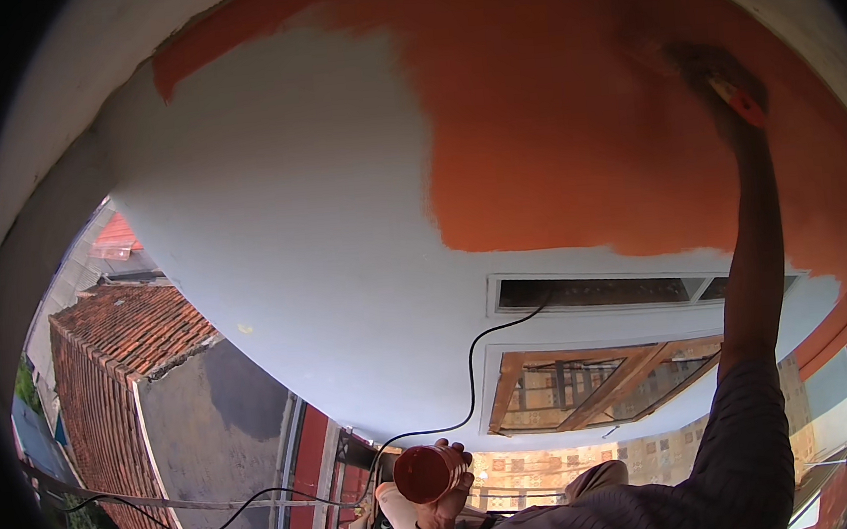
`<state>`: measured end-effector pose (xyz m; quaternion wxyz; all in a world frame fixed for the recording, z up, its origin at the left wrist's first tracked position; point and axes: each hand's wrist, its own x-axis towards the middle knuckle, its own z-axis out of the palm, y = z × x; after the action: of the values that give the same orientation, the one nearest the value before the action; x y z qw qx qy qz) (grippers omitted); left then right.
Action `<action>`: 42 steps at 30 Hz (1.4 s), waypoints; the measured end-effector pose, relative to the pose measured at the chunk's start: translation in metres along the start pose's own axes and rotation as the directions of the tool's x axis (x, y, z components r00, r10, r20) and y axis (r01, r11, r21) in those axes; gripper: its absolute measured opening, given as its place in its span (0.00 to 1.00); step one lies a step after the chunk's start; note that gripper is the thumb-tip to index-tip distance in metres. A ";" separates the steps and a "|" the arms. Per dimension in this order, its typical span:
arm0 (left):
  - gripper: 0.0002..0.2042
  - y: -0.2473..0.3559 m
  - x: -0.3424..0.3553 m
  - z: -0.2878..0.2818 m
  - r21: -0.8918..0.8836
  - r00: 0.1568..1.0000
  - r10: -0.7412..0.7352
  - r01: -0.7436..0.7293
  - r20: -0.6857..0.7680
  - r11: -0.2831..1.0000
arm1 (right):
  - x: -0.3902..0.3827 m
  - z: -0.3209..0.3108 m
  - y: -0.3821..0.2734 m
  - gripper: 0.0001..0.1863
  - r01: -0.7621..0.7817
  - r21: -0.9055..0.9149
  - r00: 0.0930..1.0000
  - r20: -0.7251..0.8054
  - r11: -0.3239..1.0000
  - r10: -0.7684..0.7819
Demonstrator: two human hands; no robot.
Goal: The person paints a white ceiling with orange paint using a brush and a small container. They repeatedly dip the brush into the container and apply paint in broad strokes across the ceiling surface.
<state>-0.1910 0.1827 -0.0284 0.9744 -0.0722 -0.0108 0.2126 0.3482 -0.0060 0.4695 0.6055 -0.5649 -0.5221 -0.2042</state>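
My right arm reaches high up to the wall, and my right hand (719, 80) is closed around a paintbrush (740, 103) with a red handle. Its bristles are blurred against a painted orange area (545, 165) of the wall. An uneven paint edge divides that orange from the pale white wall surface (286, 166). Low down near my body, my left hand (448, 504) grips a small round paint cup (422, 474), its open top facing up and its inside coated orange-red. How much paint it contains I cannot tell.
A black cable (471, 380) runs from a narrow vent opening (595, 292) down past the cup and off to the left. Below the vent is a wooden-framed window (592, 385). A neighbouring tiled roof (130, 327) lies far below at left.
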 end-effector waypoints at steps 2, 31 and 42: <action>0.29 0.001 -0.003 0.000 -0.006 1.000 0.002 -0.002 -0.029 1.000 | -0.015 -0.014 -0.003 0.13 -0.031 -0.028 0.995 -0.092 0.999 0.029; 0.33 -0.018 -0.004 0.027 0.056 0.991 -0.069 0.076 -0.111 0.996 | -0.068 0.099 -0.042 0.14 0.413 -0.242 0.797 -0.369 0.878 -0.477; 0.31 -0.015 0.002 0.030 -0.003 0.989 -0.099 0.099 -0.106 0.995 | -0.149 0.188 -0.029 0.17 0.658 -0.394 0.750 0.415 0.642 -0.515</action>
<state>-0.1841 0.1741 0.0030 0.9830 -0.0816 0.0377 0.1599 0.1932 0.1041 0.3202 0.2544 -0.5252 -0.6788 -0.4458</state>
